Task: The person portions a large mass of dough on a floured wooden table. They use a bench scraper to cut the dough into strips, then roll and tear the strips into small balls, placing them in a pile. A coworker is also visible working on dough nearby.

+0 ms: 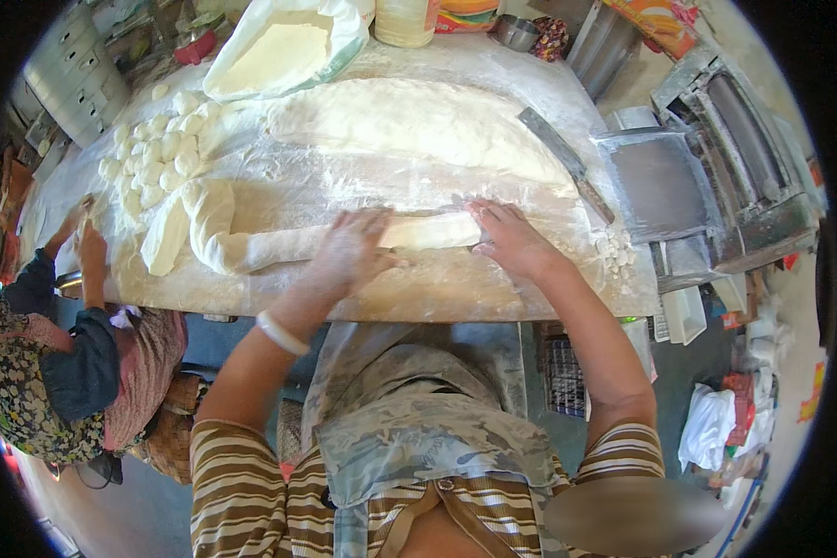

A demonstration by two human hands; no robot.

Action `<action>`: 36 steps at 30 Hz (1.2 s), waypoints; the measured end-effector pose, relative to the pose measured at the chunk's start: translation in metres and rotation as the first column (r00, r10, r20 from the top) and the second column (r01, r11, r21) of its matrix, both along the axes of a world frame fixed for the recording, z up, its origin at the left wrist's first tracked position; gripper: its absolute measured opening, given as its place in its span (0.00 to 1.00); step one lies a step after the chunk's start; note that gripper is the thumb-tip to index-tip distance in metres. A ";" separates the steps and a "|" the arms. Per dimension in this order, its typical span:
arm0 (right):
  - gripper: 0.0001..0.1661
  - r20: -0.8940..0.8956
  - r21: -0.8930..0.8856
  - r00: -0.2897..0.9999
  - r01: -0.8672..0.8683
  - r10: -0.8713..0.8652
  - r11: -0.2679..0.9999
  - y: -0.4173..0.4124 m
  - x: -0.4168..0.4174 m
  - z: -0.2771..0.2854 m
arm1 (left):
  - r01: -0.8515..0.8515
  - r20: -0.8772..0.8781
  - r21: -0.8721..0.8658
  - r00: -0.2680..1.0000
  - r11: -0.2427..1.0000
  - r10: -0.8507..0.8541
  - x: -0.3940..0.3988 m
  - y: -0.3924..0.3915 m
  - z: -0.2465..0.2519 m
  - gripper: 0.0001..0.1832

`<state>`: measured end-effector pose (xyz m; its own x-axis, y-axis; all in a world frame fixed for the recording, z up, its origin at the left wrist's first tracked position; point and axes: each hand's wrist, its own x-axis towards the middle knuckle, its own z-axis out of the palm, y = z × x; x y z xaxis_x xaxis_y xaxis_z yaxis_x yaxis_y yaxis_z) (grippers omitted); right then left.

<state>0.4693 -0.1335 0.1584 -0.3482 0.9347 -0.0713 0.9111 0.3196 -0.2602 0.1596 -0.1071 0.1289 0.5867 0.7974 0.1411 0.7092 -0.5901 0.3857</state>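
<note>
A long dough rope (425, 231) lies along the near side of the floured table, its left part folded back in a bend. My left hand (354, 250), blurred, spans the rope near its middle, fingers on the far side and thumb on the near side. At the rope's right end my right hand (506, 234) has its fingers and thumb around the tip; both palms hide some dough. Behind the rope lies a large dough slab (411, 122). A broad-bladed knife (554, 143) with a wooden handle rests at the slab's right end.
Several small dough balls (157, 153) cluster at the left, near an open flour sack (275, 59). A co-worker's hands (87, 234) hold something pale at the table's left edge. Dough scraps (614, 254) lie at the right, beside a floured roller machine (732, 160). A metal bowl (516, 33) stands behind.
</note>
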 end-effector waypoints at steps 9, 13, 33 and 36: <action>0.36 0.016 0.183 0.998 0.064 -0.068 0.981 -0.001 -0.014 0.001 | -0.004 -0.079 0.091 0.997 0.996 0.011 0.040 0.023 -0.002 0.32; 0.37 -0.132 0.278 0.991 0.016 0.021 0.960 0.022 -0.054 -0.014 | -0.006 -0.127 0.166 0.992 0.986 0.028 0.055 0.021 -0.005 0.37; 0.36 -0.071 0.172 0.915 -0.382 0.398 0.908 0.003 -0.154 -0.040 | -0.033 -0.224 0.080 0.973 0.996 0.050 -0.089 -0.031 -0.003 0.40; 0.36 0.001 0.266 0.909 -0.402 0.416 0.876 -0.005 -0.146 -0.052 | -0.012 -0.098 0.060 0.995 0.998 0.017 -0.111 -0.046 -0.003 0.41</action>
